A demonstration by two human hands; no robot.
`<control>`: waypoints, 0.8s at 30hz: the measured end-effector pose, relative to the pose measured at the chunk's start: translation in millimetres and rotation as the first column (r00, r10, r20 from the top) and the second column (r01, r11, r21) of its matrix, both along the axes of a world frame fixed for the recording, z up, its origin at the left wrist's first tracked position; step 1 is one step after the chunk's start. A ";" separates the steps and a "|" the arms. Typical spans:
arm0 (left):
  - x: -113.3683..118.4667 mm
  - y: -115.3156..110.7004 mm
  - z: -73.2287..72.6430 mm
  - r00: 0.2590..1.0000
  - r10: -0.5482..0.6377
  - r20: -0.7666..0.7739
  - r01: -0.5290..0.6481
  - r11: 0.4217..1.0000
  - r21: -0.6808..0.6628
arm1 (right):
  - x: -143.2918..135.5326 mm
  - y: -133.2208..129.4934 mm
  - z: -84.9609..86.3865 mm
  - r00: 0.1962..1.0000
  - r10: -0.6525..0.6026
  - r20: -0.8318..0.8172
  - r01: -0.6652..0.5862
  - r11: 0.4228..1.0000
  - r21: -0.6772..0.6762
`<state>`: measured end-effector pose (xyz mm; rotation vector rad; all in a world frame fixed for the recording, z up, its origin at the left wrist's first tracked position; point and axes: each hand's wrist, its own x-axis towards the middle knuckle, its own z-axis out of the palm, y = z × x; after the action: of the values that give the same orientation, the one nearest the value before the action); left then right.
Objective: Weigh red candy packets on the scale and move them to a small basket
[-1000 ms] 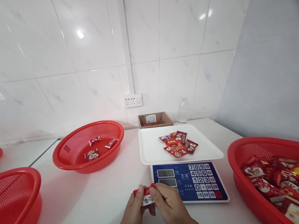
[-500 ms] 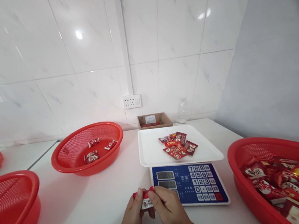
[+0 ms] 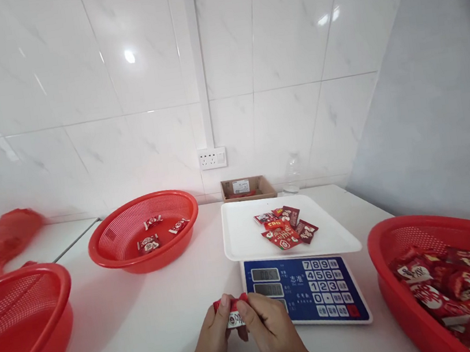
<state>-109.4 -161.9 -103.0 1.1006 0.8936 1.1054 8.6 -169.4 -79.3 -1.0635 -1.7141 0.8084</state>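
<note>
A small red-and-white snack packet is pinched between my two hands, just in front of the scale. My left hand grips its left side, thumb on top. My right hand closes on the right side, its thumb pressing the front. My curled fingers hide the packet's back and underside. Beside my right hand is the blue keypad of a digital scale, whose display is partly covered by that hand. On the scale's white tray lies a small pile of red and brown snack packets.
A red basket holding several small packets stands at the back left. Another red basket is at the near left. At right, a red basket is heaped with packets. Behind the scale are a cardboard box and a clear bottle.
The view has turned slightly left, so everything sits a little further right. Both hands still hold the packet in much the same grip; the tray's pile looks the same.
</note>
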 end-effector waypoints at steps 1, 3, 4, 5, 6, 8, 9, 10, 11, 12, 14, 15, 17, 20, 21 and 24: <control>0.4 0.1 0.3 1.000 0.003 -0.012 -0.003 1.000 0.000 | -0.1 0.2 -0.3 1.000 0.003 -0.005 -0.003 1.000 -0.006; 1.1 0.3 0.9 1.000 0.000 -0.016 0.000 1.000 0.001 | 0.1 0.4 -0.5 1.000 0.000 0.000 0.000 1.000 -0.010; 1.6 0.4 1.2 1.000 -0.006 -0.011 0.006 1.000 -0.004 | 0.3 0.5 -0.5 1.000 -0.004 0.007 0.004 1.000 -0.005; 2.0 0.4 1.4 1.000 -0.006 -0.001 0.006 1.000 -0.013 | 0.5 0.6 -0.6 1.000 -0.007 0.013 0.007 1.000 -0.001; 2.5 0.5 1.5 1.000 0.000 0.013 0.000 1.000 -0.022 | 0.7 0.8 -0.6 1.000 -0.009 0.013 0.009 1.000 0.000; 3.3 0.9 0.8 0.999 0.027 0.047 -0.025 0.999 -0.042 | 0.6 1.7 -1.4 1.000 -0.007 -0.001 0.007 1.000 -0.014; 3.4 1.4 0.0 0.997 0.038 0.064 -0.034 0.998 -0.048 | 0.3 2.3 -2.1 1.000 -0.002 -0.013 0.001 1.000 -0.023; 3.4 2.0 -1.2 0.996 0.038 0.077 -0.035 0.998 -0.050 | -0.1 2.8 -3.1 1.000 0.003 -0.024 -0.004 1.000 -0.030; 3.1 2.7 -2.5 0.996 0.029 0.081 -0.025 0.999 -0.048 | -0.6 3.3 -4.1 0.999 0.005 -0.032 -0.006 0.999 -0.031; 2.8 3.4 -4.0 0.997 0.009 0.074 -0.006 0.999 -0.047 | -1.0 3.5 -5.1 0.999 0.004 -0.036 -0.005 1.000 -0.026; 1.9 4.2 -6.2 0.999 -0.031 0.042 0.033 0.999 -0.040 | -1.6 3.1 -6.3 0.999 -0.008 -0.035 0.008 1.000 -0.007; 1.5 4.0 -6.7 0.999 -0.041 0.025 0.042 0.999 -0.035 | -1.7 2.5 -6.3 0.999 -0.014 -0.031 0.014 1.000 0.006; 1.4 3.0 -6.2 0.999 -0.032 0.007 0.032 0.999 -0.022 | -1.5 1.4 -5.0 1.000 -0.018 -0.019 0.018 1.000 0.021; 3.0 1.6 -2.7 1.000 0.005 0.018 -0.005 1.000 0.004 | -0.8 1.2 -2.2 1.000 0.003 -0.002 -0.003 1.000 -0.002; 4.0 1.7 -1.4 1.000 0.015 0.023 -0.016 1.000 0.009 | -0.4 1.7 -1.6 1.000 0.007 0.000 -0.007 1.000 -0.017; 6.5 2.9 1.6 1.000 0.024 0.017 -0.025 1.000 0.018 | 0.7 3.7 -1.5 1.000 -0.016 0.007 0.016 0.999 -0.034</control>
<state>-102.8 -159.0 -101.4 1.0964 0.8871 1.1437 9.4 -165.7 -80.8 -1.1029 -1.7009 0.8275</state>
